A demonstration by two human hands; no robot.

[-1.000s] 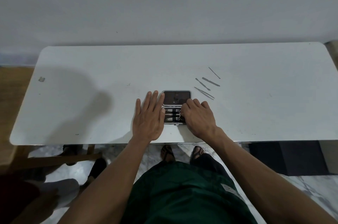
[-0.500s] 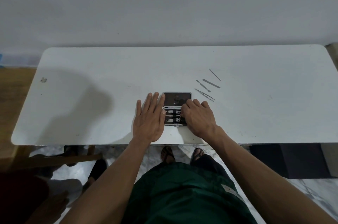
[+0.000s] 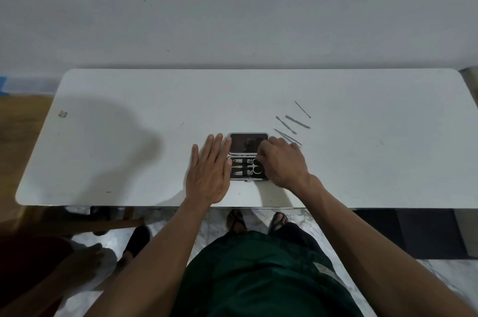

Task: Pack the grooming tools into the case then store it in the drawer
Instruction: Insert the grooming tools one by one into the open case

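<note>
Case (image 3: 248, 156) lies open on the tabletop (image 3: 362, 161), near the front edge, roughly centre. Lid half is the far half, dark and glossy inside. Tray half is the near half and holds two clippers (image 3: 242, 161) and scissors (image 3: 256, 167), lying sideways in their slots.

My left hand (image 3: 209, 171) is flat on the tabletop, fingers straight and together, pressed against the case's left edge. It holds nothing.

My right hand (image 3: 283, 161) is over the case's right side, fingers curled down at the tray's right end near the scissor loops. Fingertips are hidden under the hand, so I cannot tell whether it grips anything.

Four loose tools sit on the tabletop right of the case, beyond my right hand:
- tweezers (image 3: 288, 137), nearest, near end hidden by my knuckles
- a short pusher (image 3: 282, 123) just beyond them
- a longer flat tool (image 3: 297, 122) beside that
- a thin pick (image 3: 302, 109), farthest out

All four lie at a slant, close together but apart from each other.

A small mark (image 3: 62, 114) sits on the far left of the tabletop. My shadow falls across the left part. Below the front edge: my green shorts (image 3: 258, 278) and sandalled feet (image 3: 236, 221) on a marbled floor (image 3: 212, 223). Another person's hand (image 3: 85, 259) shows at lower left.
</note>
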